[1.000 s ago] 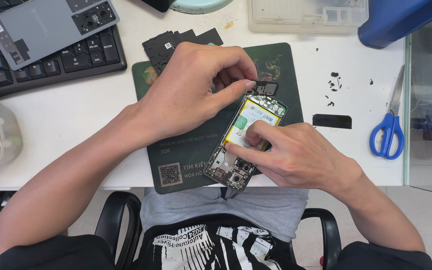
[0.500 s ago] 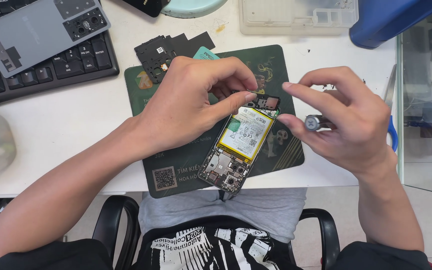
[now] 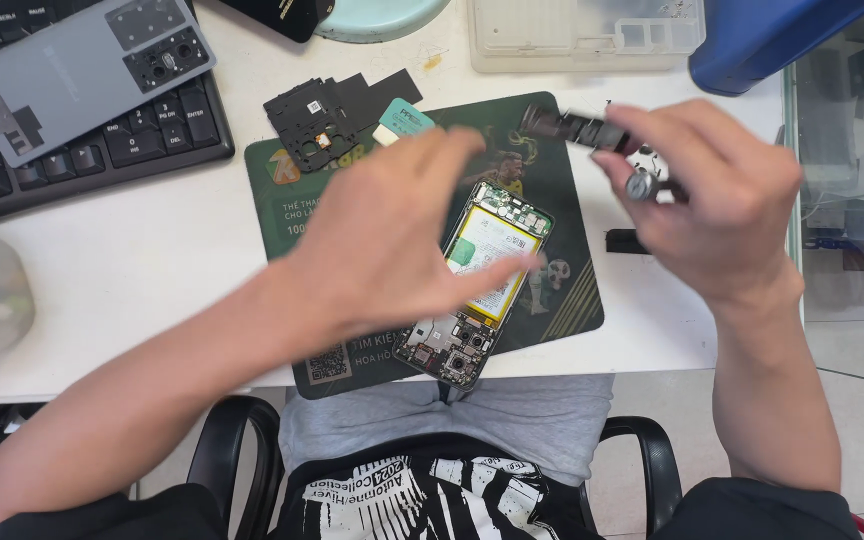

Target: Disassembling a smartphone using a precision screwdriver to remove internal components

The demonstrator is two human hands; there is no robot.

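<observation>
Lying beside opened phone (image 3: 477, 285): teal label tab (image 3: 400, 120).

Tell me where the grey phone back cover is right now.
In the head view the grey back cover lies at the upper left, resting on the black keyboard, left of the dark green mat and away from both hands.

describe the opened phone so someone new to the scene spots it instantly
Start at the dark green mat on the white table. The opened phone lies tilted on its middle, below the left hand. Unlike the grey back cover on the keyboard, it shows a yellow battery and bare circuit boards.
</observation>
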